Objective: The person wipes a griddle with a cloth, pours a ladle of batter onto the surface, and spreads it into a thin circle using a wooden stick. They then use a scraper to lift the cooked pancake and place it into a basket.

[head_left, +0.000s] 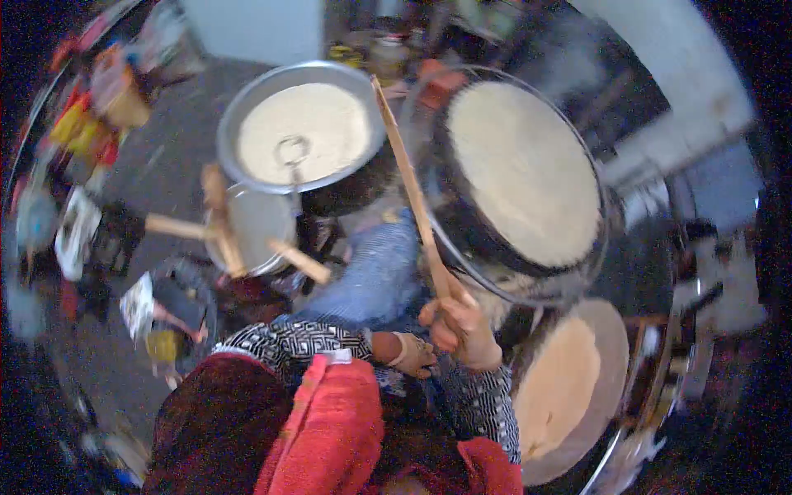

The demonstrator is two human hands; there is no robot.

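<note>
My right hand (464,326) is closed round the lower end of a long, flat wooden stick (406,169), which points up and away from me. Beyond it to the right, a dark round griddle (462,186) carries a wide pale sheet of batter or flatbread (528,169). Over my lap, my left hand (412,355) rests with loosely bent fingers and nothing visible in it. A metal basin (233,124) of pale batter (330,124) stands ahead to the left. In the batter lies a ladle (293,157), its outline blurred.
Left of my knee, wooden tools (223,227) lie across a smaller metal pot (262,219). A round board (606,355) with a tan flatbread (565,375) is at my right. Steam (569,66) rises behind the griddle. Coloured bags (91,115) sit at far left.
</note>
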